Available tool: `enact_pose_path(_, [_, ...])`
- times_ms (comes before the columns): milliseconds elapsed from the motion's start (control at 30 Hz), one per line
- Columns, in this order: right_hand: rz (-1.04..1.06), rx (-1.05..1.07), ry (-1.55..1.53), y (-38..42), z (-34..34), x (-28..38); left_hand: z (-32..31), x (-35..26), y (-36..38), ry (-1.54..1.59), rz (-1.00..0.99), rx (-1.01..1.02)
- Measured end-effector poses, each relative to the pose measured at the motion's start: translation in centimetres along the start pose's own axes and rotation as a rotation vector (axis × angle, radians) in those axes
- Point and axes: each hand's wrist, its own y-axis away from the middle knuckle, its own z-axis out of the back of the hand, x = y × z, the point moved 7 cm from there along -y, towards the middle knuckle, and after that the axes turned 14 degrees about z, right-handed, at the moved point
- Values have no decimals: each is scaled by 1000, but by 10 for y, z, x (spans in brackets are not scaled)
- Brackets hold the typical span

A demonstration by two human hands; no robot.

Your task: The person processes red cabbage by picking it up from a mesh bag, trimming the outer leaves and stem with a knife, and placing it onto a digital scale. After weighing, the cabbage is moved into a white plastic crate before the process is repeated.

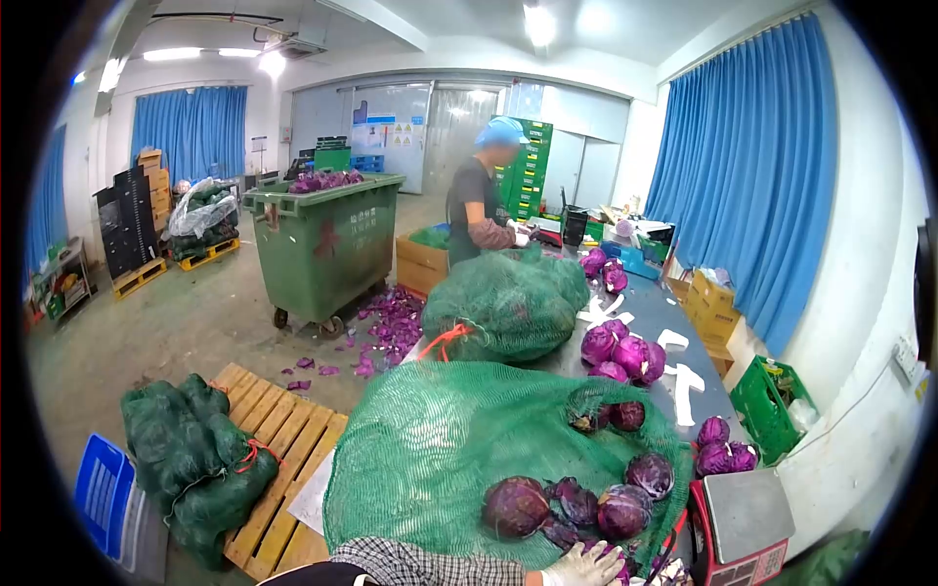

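My left hand [584,566], in a whitish glove with a checked sleeve behind it, is at the bottom edge. Its fingers look spread and rest against a red cabbage, mostly cut off by the frame. Just beyond it, several red cabbages [516,507] and a loose dark leaf clump lie on a green mesh bag [440,444] spread across the table. Two more cabbages [627,416] sit at the far fold of the mesh, partly covered by it. My right hand does not show.
A scale [747,518] stands at right, beside several cabbages [728,451]. A full mesh bag [508,303] and more cabbages [625,354] are farther along the table. A co-worker [479,195] stands beyond. Left are a pallet [283,420], filled bags [195,459] and a green bin [322,244].
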Motion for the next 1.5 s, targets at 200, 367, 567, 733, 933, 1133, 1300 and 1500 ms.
enact_pose_path(200, [3, -45, 10, 9, -8, -11, 1, 4, -2, 17, 3, -9])
enact_pose_path(367, [-66, -82, -34, 6, -6, -4, 3, 2, -4, 9, 0, -4])
enact_pose_path(567, [-111, -103, -53, 3, -2, 12, 3, 1, -4, -4, -18, -13])
enact_pose_path(733, [-125, -97, 21, 11, -4, 6, 3, -1, -5, 1, -13, 0])
enact_pose_path(933, [-197, -218, -135, 15, -10, 12, 9, -1, -8, -12, -22, 1])
enact_pose_path(1133, [-197, -304, -267, 37, -7, 1, -7, 56, -42, 148, 254, 130])
enact_pose_path(1300, [-235, -352, -536, 61, -16, -124, -5, 57, -28, 227, 148, 124])
enact_pose_path(1500, [-450, -381, -692, 21, -45, -120, -4, 57, 0, 286, 119, -4])
